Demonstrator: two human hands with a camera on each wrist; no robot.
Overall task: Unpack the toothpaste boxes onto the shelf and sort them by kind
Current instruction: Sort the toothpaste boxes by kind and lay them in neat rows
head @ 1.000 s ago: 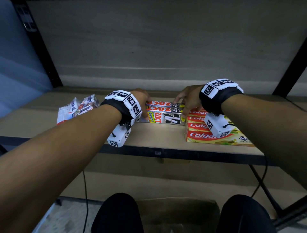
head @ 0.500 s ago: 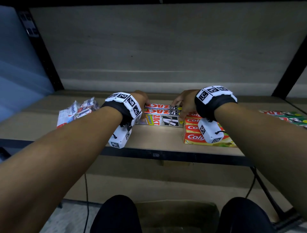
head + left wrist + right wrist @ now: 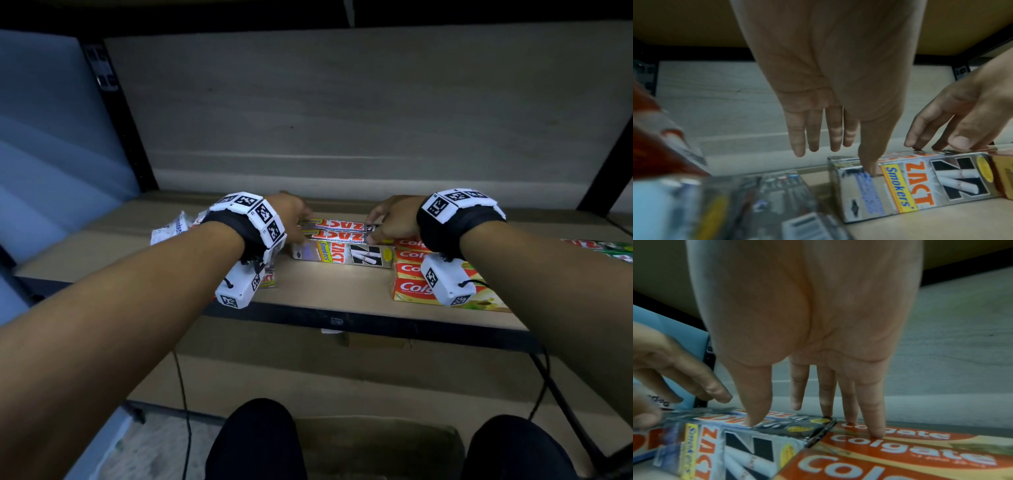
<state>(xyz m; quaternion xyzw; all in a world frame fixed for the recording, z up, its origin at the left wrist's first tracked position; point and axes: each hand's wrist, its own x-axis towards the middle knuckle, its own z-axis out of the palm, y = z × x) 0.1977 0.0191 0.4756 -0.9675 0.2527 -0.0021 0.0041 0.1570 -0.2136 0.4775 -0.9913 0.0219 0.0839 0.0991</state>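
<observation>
Silver, glossy card with orange "ZACT" lettering is touched from both ends: the left hand (image 3: 291, 212) is laid with straight, relaxed fingers over the left end of the Zact boxes (image 3: 342, 245), its thumb (image 3: 869, 162) pressed on the top edge of the front box, the other fingers held just clear of the card. The right hand (image 3: 390, 217) is spread at the opposite end, fingers extended and gripping nothing; its thumb (image 3: 756, 415) is pressed on the top of the Zact stack, and its outer fingertips are rested on the nearest Colgate box (image 3: 900, 444).

A yellow "Smokers" band and a black panel with two white cigarettes are printed on the front Zact box, which is stood on its long edge, with two more lying flat behind it. Just to the right, touching them, red Colgate boxes (image 3: 411, 284) are laid flat in a row. Pale, crumpled packs (image 3: 171, 228) are seen beside the left wrist, and green-ended boxes (image 3: 603, 246) at the far right.

All are carried on a tan board shelf (image 3: 342, 291) edged in black metal, backed by a grey panel. Below, a cardboard box (image 3: 376, 445) is glimpsed between dark-clothed knees.
</observation>
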